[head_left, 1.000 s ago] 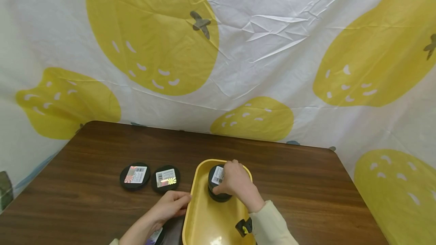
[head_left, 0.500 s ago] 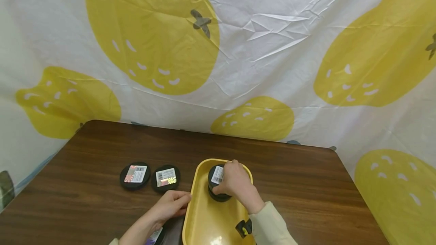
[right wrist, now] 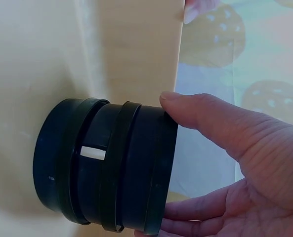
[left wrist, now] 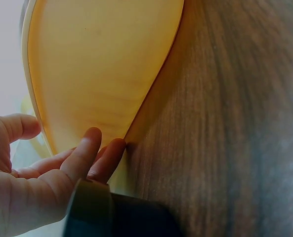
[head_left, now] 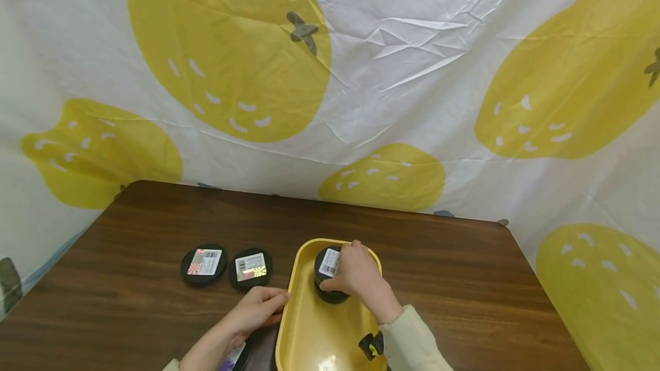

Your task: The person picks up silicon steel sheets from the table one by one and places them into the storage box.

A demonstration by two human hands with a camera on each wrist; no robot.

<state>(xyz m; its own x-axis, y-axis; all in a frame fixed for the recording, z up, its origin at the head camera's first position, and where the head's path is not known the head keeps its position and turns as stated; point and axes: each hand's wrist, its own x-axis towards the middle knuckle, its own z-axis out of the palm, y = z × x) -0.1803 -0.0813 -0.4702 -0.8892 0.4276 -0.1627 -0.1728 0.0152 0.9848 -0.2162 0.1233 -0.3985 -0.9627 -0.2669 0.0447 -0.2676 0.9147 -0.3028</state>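
Observation:
A stack of round black containers (head_left: 326, 262), the top one with a white barcode label, stands inside the far end of a yellow tray (head_left: 309, 354). My right hand (head_left: 357, 272) grips the stack's upper part, thumb on the near side; in the right wrist view the ridged black stack (right wrist: 141, 168) lies between thumb and fingers. At the tray's left side is my left hand (head_left: 258, 308). The left wrist view has its thumb touching the rim and its fingers (left wrist: 82, 155) against the tray's outer wall (left wrist: 106, 59).
Two flat round black containers, one with a reddish label (head_left: 204, 264) and one with a yellow-marked label (head_left: 251, 268), lie left of the tray. Another labelled black container (head_left: 236, 356) is partly hidden beneath the left forearm. Behind the wooden table (head_left: 464, 268) hangs a lemon-print cloth (head_left: 247, 170).

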